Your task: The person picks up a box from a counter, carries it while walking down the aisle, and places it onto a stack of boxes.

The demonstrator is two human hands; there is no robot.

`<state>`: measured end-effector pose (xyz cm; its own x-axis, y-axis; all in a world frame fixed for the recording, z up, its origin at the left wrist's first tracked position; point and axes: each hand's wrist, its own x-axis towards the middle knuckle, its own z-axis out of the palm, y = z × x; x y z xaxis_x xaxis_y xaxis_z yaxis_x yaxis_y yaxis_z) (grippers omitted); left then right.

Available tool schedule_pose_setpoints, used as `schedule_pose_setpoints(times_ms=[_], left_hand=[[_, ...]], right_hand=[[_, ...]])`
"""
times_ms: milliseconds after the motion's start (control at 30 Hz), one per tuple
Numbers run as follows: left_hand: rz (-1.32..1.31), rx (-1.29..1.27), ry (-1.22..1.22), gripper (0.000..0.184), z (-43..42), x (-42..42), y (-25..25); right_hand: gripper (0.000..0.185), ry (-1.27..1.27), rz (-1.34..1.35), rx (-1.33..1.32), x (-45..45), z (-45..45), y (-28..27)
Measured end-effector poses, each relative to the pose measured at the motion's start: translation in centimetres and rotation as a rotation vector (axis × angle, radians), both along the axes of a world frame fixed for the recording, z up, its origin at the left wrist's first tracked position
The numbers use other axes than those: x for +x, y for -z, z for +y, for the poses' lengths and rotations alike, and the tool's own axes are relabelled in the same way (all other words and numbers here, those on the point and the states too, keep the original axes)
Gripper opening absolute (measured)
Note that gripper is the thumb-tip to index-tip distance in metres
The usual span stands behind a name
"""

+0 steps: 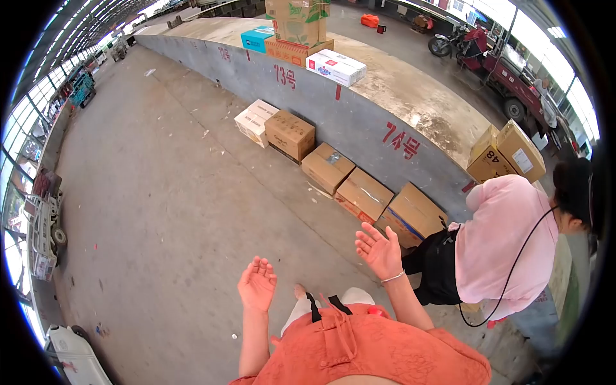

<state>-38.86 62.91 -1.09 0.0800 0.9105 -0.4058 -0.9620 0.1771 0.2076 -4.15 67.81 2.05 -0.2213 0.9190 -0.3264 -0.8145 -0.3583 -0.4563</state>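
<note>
My left hand (258, 284) is raised over the concrete floor, palm up with its fingers slightly curled and apart, holding nothing. My right hand (381, 251) is also palm up and empty, its fingers spread, with a bracelet at the wrist. Nearest to it in the view is a brown cardboard box (416, 212) on the floor against the platform wall. Beside that stand another taped carton (364, 194) and a further brown carton (328, 167). Neither hand visibly touches a box.
A raised concrete platform (359, 112) runs along the right, with stacked cartons (298, 29) and a white box (336, 67) on it. A person in pink (510, 240) bends close on my right. Vehicles, including a white one (74, 356), line the left.
</note>
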Motion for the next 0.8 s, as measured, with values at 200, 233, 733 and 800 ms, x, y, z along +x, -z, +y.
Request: schedule_pose_setpoints(times_ms=[200, 233, 733, 800], left_hand=[[0.054, -0.005, 0.030, 0.028, 7.1, -4.2, 1.5], [0.036, -0.002, 0.042, 0.029, 8.2, -4.1, 2.3], [0.194, 0.005, 0.177, 0.040, 33.6, 3.3, 2.2], [0.209, 0.011, 0.168, 0.039, 37.4, 5.4, 1.5]], right_hand=[[0.061, 0.067, 0.060, -0.048, -2.6, 5.4, 1.0], [0.061, 0.076, 0.082, -0.068, -2.6, 6.4, 1.4], [0.056, 0.103, 0.095, -0.101, 2.2, 33.2, 5.3], [0.057, 0.088, 0.084, -0.061, 3.6, 37.0, 5.5]])
